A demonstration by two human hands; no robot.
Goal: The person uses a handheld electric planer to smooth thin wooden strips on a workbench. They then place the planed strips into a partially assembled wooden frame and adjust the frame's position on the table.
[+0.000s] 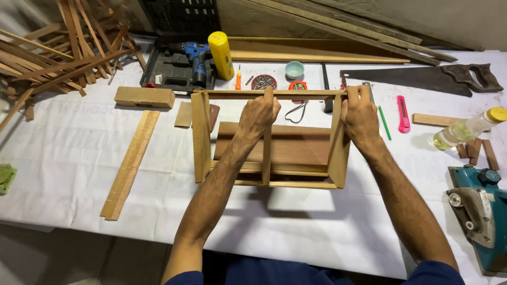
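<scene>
- Far out past the left hand, a heap of thin wood offcuts (pixel 63 50) lies at the far corner of the table (pixel 63 174), which is covered in white sheeting.
- A long flat wooden slat (pixel 130 163) lies well to the left of the left hand, with a short wooden block (pixel 144 97) beyond it.
- Beyond the left hand, an open black case holds a blue cordless drill (pixel 194 60); a yellow bottle (pixel 220 55) leans just beside it.
- The left hand (pixel 259 112) curls its fingers over the top rail of the wooden frame (pixel 269 138), near the rail's middle, gripping it.
- The wooden frame stands on the table between and under both hands, its two side boards upright, a reddish back panel and low rails joining them.
- Just beyond the frame, between the hands, sit a small dish of screws (pixel 263 82), a pale green bowl (pixel 294 69) and a tape measure (pixel 298 86).
- The right hand (pixel 359 113) closes around the right end of the same rail, at the frame's right upright.
- Just right of the right hand lie a green pencil (pixel 384 122) and a pink utility knife (pixel 403 113).
- Farther right and beyond, a hand saw (pixel 422 79) lies flat.
- Well to the right, a clear bottle with a yellow cap (pixel 467 127) lies on its side, and nearer the person a teal electric planer (pixel 480 203) rests at the table edge.
</scene>
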